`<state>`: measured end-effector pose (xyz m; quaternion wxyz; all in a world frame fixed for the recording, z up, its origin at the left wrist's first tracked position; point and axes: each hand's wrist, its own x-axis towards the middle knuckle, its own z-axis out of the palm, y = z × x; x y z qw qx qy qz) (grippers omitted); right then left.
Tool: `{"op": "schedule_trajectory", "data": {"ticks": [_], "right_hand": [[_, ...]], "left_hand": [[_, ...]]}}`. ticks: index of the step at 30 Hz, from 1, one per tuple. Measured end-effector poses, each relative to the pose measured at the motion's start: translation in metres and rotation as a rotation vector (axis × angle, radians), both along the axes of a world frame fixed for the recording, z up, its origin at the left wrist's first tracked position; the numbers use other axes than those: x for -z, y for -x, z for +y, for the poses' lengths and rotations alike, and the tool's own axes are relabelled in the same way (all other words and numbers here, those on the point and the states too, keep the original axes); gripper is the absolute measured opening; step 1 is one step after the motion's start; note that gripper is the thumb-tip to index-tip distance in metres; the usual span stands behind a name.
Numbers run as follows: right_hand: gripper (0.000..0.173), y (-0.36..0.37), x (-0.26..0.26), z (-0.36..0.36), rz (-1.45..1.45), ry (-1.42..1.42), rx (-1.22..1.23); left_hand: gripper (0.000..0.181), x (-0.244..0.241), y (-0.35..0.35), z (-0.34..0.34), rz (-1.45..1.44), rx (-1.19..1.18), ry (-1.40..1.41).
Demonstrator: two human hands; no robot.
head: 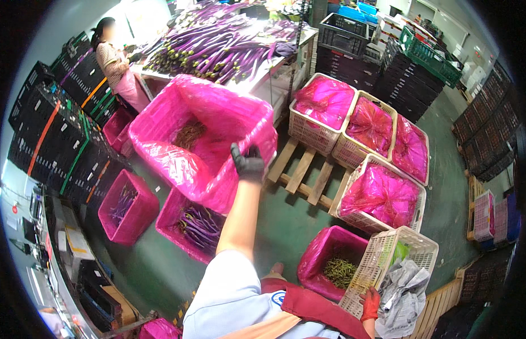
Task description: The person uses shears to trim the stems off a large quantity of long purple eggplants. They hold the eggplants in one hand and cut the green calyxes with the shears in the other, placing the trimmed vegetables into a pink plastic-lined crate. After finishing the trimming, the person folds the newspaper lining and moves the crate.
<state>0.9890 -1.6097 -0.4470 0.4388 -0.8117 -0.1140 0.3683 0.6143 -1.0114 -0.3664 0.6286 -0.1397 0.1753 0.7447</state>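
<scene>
My left hand (248, 163), in a black glove, grips the near rim of a large crate lined with pink plastic film (195, 169). The crate is tilted, its mouth towards me, and a clump of brown stringy produce (190, 134) lies inside. At lower right my right hand (369, 303), in a red glove, touches the near side of a white slatted plastic crate (369, 267). Its grip there is unclear. Crumpled newspaper (402, 288) and a green bag (399, 252) lie in that crate. Beside it a pink-lined crate (307, 262) holds green bean-like pods (339, 272).
Long purple eggplants (220, 46) cover a table ahead, where another person (114, 63) stands. Film-covered white crates (322, 101) stand on and around a wooden pallet (305, 169). Pink-lined crates with eggplants (199, 224) sit on the floor. Black crate stacks (55, 135) line the left.
</scene>
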Motion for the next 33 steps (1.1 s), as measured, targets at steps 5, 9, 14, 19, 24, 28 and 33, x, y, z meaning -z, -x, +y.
{"op": "schedule_trajectory", "data": {"ticks": [5,9,14,19,24,28,33], "right_hand": [[0.039,0.01,0.005,0.052,0.008,-0.042,-0.26],[0.037,0.025,-0.02,0.117,0.098,0.01,-0.537],[0.038,0.035,-0.023,0.154,0.081,-0.048,-0.763],[0.034,0.044,-0.027,0.147,0.181,-0.122,-0.721],[0.034,0.055,-0.003,0.104,0.351,-0.21,-0.595],[0.03,0.086,-0.031,0.096,0.398,-0.294,-0.635],[0.034,0.119,-0.049,0.114,-0.024,-0.598,-1.064]], "left_hand": [[0.027,-0.018,0.097,-0.175,-0.026,0.146,-0.133],[0.022,-0.026,0.205,-0.279,0.279,0.009,0.147],[0.03,-0.104,0.29,-0.342,0.746,0.084,0.064],[0.031,-0.229,0.219,-0.369,1.523,-0.108,-0.04],[0.031,-0.321,0.112,-0.371,1.115,0.177,0.023],[0.03,-0.311,0.088,-0.375,1.357,0.348,0.093],[0.029,-0.274,0.047,-0.358,1.511,0.569,0.101]]}}
